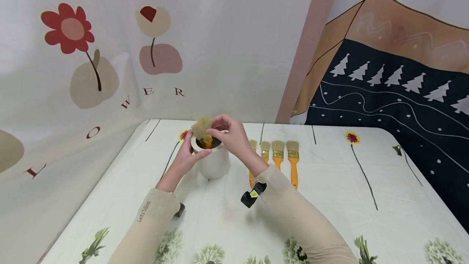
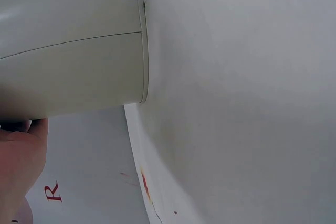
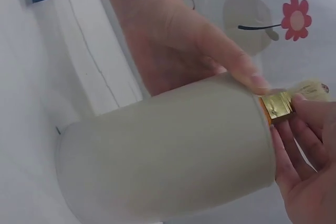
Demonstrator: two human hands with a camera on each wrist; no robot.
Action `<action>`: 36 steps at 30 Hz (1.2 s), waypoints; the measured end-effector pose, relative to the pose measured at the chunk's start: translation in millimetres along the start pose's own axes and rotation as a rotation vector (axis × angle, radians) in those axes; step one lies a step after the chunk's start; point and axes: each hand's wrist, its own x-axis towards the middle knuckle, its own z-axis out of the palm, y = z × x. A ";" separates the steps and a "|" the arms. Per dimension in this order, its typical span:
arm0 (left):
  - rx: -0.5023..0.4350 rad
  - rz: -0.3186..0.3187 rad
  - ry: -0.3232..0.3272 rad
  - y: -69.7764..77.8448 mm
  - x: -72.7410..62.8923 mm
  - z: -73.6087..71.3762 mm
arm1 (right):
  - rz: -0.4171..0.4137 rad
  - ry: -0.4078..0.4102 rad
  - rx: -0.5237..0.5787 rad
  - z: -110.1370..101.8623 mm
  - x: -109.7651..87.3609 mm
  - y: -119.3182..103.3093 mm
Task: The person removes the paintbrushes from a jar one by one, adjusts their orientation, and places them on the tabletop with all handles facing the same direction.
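Observation:
A white cylindrical container (image 1: 215,167) stands upright on the table. My left hand (image 1: 186,157) grips its rim from the left, the thumb over the near edge. In the left wrist view that hand (image 2: 21,163) is mostly cut off beside the container's wall (image 2: 79,72). A paintbrush (image 1: 201,128) with pale bristles stands in the container, bristles up and its orange handle down inside. My right hand (image 1: 234,137) pinches this brush near its gold ferrule (image 3: 278,106), as the right wrist view shows. The lower handle is hidden within the container.
To the right of the container, several paintbrushes (image 1: 293,159) with orange handles lie in a row, bristles towards the back; my right forearm covers part of them. A flower-printed white cloth (image 1: 329,199) covers the table. Printed curtains (image 1: 234,52) hang behind its back edge.

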 end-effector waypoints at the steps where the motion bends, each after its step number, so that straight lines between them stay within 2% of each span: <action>1: 0.000 0.001 0.003 0.0 0.0 0.1 | -0.009 0.023 0.023 -2.2 -0.3 -1.2; 7: -0.017 0.026 0.015 1.4 -1.2 0.7 | -0.057 0.141 0.155 -21.7 -2.1 -13.9; 14: -0.013 -0.005 0.013 0.6 -1.9 1.8 | -0.121 0.284 0.257 -55.5 -5.3 -31.3; 17: -0.025 0.018 0.010 -0.7 -1.8 2.4 | -0.138 0.314 0.319 -73.1 -8.5 -37.4; 20: -0.040 0.036 0.012 -1.7 -1.5 2.6 | -0.139 0.331 0.336 -91.6 -12.4 -38.8; 31: -0.036 0.031 0.008 -1.5 -0.9 1.6 | -0.052 0.428 0.152 -149.6 -26.9 -14.9; 36: -0.027 0.024 0.007 -0.4 -0.8 1.6 | 0.022 0.448 0.091 -169.0 -37.5 -0.8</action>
